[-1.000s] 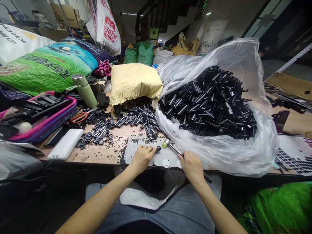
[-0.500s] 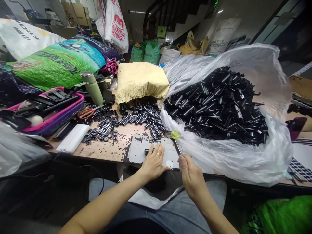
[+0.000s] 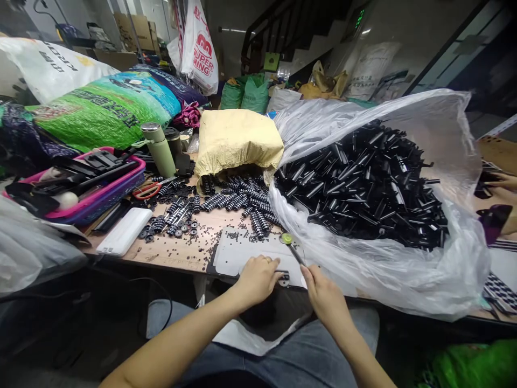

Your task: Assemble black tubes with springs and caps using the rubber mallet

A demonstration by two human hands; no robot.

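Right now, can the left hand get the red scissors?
Probably yes, with a stretch. The left hand rests on the grey plate; the red scissors lie farther left on the table, with only small black parts lying low between.

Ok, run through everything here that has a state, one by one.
Clear plastic bag of black tubes: open, heaped.
Yellow woven sack: on its side, mouth open, ribbed black parts spilling out.
Green flask: upright, capped.
Yellow-headed hammer: gripped in right hand.
Small black part: held on white mat by left hand.
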